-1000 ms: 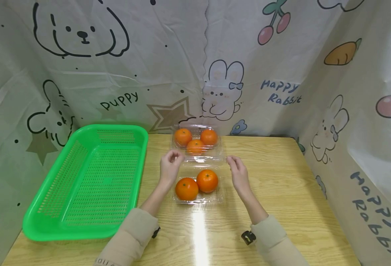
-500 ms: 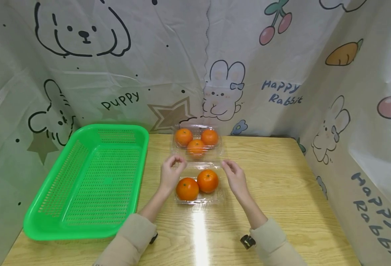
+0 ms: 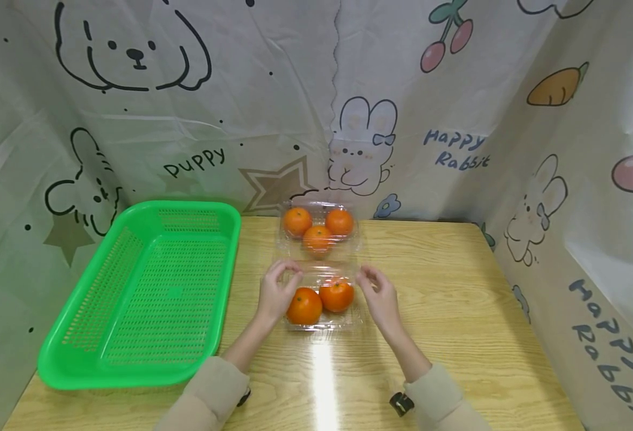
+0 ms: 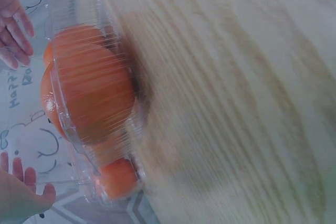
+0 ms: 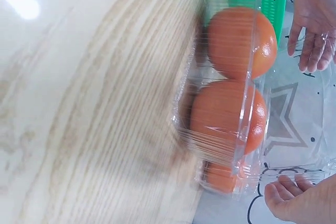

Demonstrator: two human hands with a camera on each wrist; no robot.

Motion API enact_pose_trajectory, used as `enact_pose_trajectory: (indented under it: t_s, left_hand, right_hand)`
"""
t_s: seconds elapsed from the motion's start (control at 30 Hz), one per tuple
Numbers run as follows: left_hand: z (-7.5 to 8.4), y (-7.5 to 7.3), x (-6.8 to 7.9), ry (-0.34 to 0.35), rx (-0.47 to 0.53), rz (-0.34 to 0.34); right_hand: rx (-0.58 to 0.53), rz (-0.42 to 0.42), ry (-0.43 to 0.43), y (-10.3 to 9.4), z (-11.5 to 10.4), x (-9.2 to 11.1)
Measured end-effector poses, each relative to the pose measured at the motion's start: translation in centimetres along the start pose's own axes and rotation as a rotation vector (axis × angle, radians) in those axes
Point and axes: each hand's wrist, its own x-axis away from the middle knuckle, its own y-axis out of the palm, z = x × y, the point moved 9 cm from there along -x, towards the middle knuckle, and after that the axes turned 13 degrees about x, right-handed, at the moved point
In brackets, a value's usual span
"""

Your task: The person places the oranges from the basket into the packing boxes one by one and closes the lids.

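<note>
A clear plastic clamshell box (image 3: 324,327) lies on the table with two oranges in it, a left orange (image 3: 303,306) and a right orange (image 3: 337,296). Its hinged lid (image 5: 299,119) is raised and leans over the fruit. At the lid's left corner my left hand (image 3: 276,292) pinches the edge between thumb and fingers. My right hand (image 3: 379,294) pinches the opposite corner, fingers bent. Both wrist views show the two hands at the lid's ends, with the oranges behind the box's ribbed clear wall (image 5: 226,93).
Behind it sits another clear box (image 3: 355,242) with three oranges (image 3: 317,239), against the printed cloth (image 3: 273,120). A green plastic basket (image 3: 229,287) stands on the left. Wooden table (image 3: 440,287) surface extends to the right.
Both hands have come down and nearer to me, bringing the lid's edge from behind the two front oranges to over them. Basket and rear box stay where they were.
</note>
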Motion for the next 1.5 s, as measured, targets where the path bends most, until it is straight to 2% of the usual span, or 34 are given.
enact_pose_trajectory:
  t_s: [0.07, 0.23, 0.33, 0.57, 0.77, 1.0, 1.2, 1.5]
  left_hand:
    - [0.9, 0.1, 0.3, 0.042, -0.023, -0.017]
    - [-0.9, 0.0, 1.0, 0.153, -0.082, -0.053]
    - [-2.2, 0.0, 1.6, 0.192, -0.113, -0.087]
    - [-2.3, 0.4, 2.8, 0.210, -0.164, -0.179]
    - [-2.5, 0.6, 3.7, 0.221, -0.225, -0.257]
    - [-2.5, 0.9, 4.8, 0.267, -0.301, -0.325]
    - [-2.5, 1.1, 5.6, 0.321, -0.365, -0.383]
    - [-3.3, 1.2, 6.4, 0.347, -0.440, -0.428]
  right_hand:
    - [-0.006, 0.009, -0.018, 0.1, 0.1, 0.2]
    - [-0.032, 0.003, -0.048, 0.4, 0.5, 0.8]
    - [-0.033, -0.001, -0.060, 0.4, 0.5, 1.4]
    - [-0.010, -0.003, -0.120, 0.4, 0.6, 2.5]
    - [0.051, 0.040, -0.236, 0.0, -1.4, 4.1]
    - [0.061, 0.045, -0.245, 0.2, -0.7, 4.8]
    - [0.111, 0.067, -0.315, 0.4, -0.5, 5.7]
    - [0.146, 0.088, -0.376, 0.7, -0.3, 6.1]
